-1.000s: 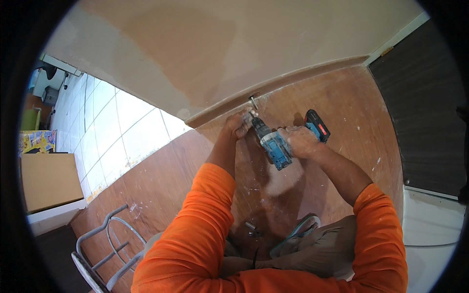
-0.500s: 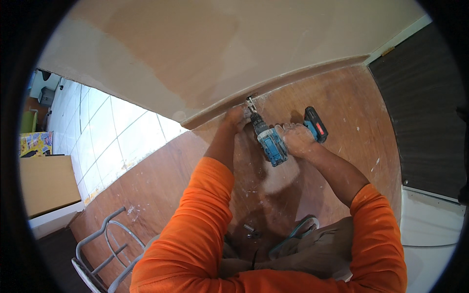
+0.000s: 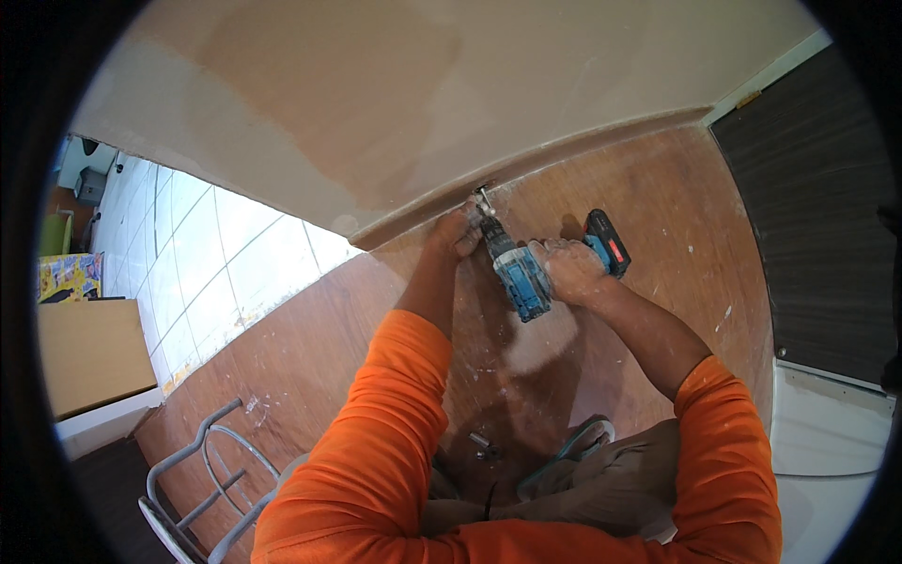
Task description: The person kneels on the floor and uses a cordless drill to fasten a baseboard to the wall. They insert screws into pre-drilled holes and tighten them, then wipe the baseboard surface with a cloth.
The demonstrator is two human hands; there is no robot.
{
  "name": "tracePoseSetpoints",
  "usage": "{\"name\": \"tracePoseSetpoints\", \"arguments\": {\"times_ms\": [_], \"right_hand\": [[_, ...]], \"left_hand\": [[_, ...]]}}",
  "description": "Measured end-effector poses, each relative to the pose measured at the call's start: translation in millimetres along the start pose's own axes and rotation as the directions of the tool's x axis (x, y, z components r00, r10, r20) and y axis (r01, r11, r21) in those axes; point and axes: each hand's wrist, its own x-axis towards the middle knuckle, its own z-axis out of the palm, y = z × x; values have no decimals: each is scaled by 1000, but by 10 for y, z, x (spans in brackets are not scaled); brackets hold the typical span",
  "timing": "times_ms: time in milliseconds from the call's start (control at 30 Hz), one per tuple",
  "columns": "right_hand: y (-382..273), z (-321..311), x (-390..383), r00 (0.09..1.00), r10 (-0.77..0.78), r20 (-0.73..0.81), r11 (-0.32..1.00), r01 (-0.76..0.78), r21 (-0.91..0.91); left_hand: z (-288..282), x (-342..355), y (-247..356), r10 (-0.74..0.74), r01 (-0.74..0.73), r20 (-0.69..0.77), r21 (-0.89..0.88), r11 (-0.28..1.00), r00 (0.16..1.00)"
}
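Note:
My right hand (image 3: 569, 270) is wrapped round the grip of a blue cordless drill (image 3: 523, 284), which lies tilted just above the brown floor. Its black battery pack (image 3: 608, 242) sticks out beyond my fist. The chuck points away from me, toward the foot of the wall. Beside the chuck, my left hand (image 3: 455, 231) is closed, its fingertips at a small shiny metal piece (image 3: 484, 199) between the drill's nose and the skirting. What those fingers grip is too small to make out. A dark spot in the skirting (image 3: 481, 184) shows at the metal piece's far end.
The patchy wall (image 3: 395, 113) rises ahead, and a dark door panel (image 3: 808, 216) stands at right. White tiles (image 3: 221, 254) lie past the wall's left end. A grey tubular metal frame (image 3: 202, 442) is at lower left. Small metal parts (image 3: 483, 446) lie on the floor near my foot.
The drill and both hands have shifted very slightly back toward me. More of the shiny metal piece's shaft shows between the chuck and the skirting.

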Motion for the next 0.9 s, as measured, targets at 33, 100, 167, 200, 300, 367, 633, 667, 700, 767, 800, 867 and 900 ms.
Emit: {"name": "tracePoseSetpoints", "arguments": {"times_ms": [33, 100, 167, 200, 300, 367, 633, 667, 700, 767, 800, 867, 900], "right_hand": [[6, 6, -3, 1000, -11, -21, 1000, 11, 4], [13, 11, -12, 999, -18, -41, 1000, 18, 10], [22, 5, -21, 1000, -15, -15, 1000, 15, 9], [25, -1, -31, 1000, -15, -8, 1000, 15, 10], [42, -21, -61, 998, -46, -33, 999, 46, -15], [51, -22, -70, 998, -43, -43, 999, 42, -13], [63, 64, -56, 994, -59, -93, 998, 61, 16], [63, 66, -46, 995, -55, -82, 998, 56, 15], [63, 64, -38, 998, -36, -52, 999, 36, 10], [54, 53, -23, 998, -24, -53, 999, 25, 22], [46, 44, -17, 999, -10, -35, 1000, 11, 27], [33, 23, -5, 1000, 15, -6, 1000, -15, 1], [27, 14, -2, 1000, 29, 12, 1000, -29, -12]], "left_hand": [[5, 0, -31, 10, -11, -10, -17, 1000, 1000], [-17, 15, -40, -35, 35, 2, -65, 997, 999], [-45, 37, -62, -59, 63, 43, -95, 993, 997], [-62, 44, -70, -60, 65, 55, -97, 993, 997], [-123, 21, -27, -69, 69, -8, 53, 996, 998], [-115, -8, 16, -79, 81, -17, 116, 990, 997], [119, -128, 60, -62, 90, -143, 194, 977, 988], [128, -115, 65, -80, 114, -172, 197, 974, 982], [130, -96, 73, -92, 122, -162, 188, 975, 983], [128, -49, 68, -88, 124, -185, 189, 974, 979], [126, -27, 60, -73, 118, -219, 199, 973, 973], [126, 12, 43, -42, 103, -270, 217, 971, 962], [130, 27, 30, -26, 94, -286, 225, 970, 958]]}}
